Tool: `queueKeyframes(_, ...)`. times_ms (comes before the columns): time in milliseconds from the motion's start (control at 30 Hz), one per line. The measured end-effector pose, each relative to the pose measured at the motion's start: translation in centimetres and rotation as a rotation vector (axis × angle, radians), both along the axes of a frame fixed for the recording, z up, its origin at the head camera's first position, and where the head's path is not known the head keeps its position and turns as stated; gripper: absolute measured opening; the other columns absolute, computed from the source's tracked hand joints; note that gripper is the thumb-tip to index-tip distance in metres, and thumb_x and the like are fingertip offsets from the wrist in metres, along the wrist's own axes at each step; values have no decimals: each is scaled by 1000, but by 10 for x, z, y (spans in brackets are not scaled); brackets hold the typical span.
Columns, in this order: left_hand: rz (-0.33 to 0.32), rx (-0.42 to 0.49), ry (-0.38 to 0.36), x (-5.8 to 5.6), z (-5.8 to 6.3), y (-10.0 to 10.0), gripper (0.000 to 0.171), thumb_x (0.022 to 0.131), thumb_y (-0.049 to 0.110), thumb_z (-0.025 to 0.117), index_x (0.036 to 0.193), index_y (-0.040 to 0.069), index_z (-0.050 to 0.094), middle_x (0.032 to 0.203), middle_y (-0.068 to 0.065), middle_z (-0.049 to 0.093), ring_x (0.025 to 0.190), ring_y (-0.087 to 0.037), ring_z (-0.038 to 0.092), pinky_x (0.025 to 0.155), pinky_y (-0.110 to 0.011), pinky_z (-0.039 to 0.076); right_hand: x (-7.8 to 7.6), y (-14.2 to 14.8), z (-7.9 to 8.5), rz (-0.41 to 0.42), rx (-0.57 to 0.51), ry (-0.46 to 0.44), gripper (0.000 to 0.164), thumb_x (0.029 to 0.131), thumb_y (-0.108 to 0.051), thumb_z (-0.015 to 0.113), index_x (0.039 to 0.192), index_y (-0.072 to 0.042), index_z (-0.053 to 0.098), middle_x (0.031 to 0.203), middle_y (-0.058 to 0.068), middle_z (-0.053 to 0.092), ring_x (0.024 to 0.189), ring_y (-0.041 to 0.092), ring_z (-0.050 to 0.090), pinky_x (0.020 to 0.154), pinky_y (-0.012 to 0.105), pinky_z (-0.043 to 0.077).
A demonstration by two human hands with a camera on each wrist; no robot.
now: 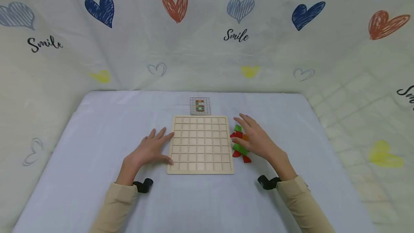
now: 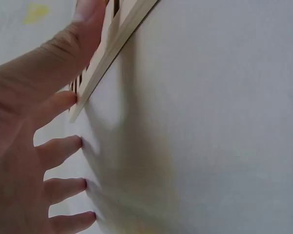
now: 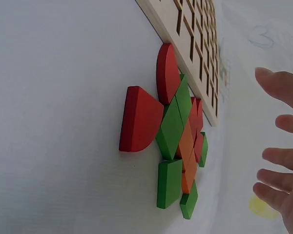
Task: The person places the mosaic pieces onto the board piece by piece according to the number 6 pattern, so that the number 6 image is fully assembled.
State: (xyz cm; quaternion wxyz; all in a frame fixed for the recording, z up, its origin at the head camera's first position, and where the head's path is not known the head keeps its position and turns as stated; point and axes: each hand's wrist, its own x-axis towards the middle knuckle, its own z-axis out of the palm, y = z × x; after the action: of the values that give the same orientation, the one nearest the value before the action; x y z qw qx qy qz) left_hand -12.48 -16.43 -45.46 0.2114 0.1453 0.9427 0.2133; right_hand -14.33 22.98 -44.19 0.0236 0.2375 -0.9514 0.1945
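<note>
A pale wooden board (image 1: 200,141) with a grid of square cells lies flat in the middle of the table, its cells bare. My left hand (image 1: 148,152) is at its left side with fingers spread; thumb and index fingertip touch the edge. The other fingertips reach down toward the white cloth in the left wrist view. Over a loose group of coloured wooden blocks, right of the board, hovers my right hand (image 1: 257,139), fingers extended and holding nothing. Among them are a red quarter-round block (image 3: 141,119), a green block (image 3: 169,183) and an orange block (image 3: 185,141).
Behind the board lies a small gridded card (image 1: 200,106) with a coloured figure on it. White cloth covers the table (image 1: 200,204). A printed curtain (image 1: 200,49) with hearts and the word Smile hangs behind and at both sides.
</note>
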Motion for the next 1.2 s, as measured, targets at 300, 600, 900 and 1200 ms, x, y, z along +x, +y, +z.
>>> queueKeyframes(300,35,-6,19,4,-9,-3,107,72,42,91,161,16,38,170,-23,18,154,-56,6,119,-74,16,-4,1,-9,-67,-40,-164,66,92,-25,79,148,-3,52,151,21,50,137,41,47,102,56,54)
queueKeyframes(600,47,6,30,4,-17,-3,106,72,40,92,161,17,38,170,-21,18,155,-55,6,120,-74,13,-11,4,-23,-92,-3,-132,30,92,-7,76,119,2,69,107,16,70,97,29,64,84,42,61)
queueKeyframes(900,41,14,23,5,-17,2,105,73,39,92,160,17,38,170,-21,17,155,-55,5,120,-73,12,-12,6,-21,-94,54,-203,26,91,-9,77,115,1,70,102,13,69,87,23,64,80,37,62)
queueKeyframes(1200,36,-7,34,3,-17,2,105,74,43,90,161,17,38,170,-21,17,155,-55,5,120,-75,12,-21,3,-19,-101,79,-227,23,91,-6,74,112,2,68,102,13,66,87,22,60,80,36,60)
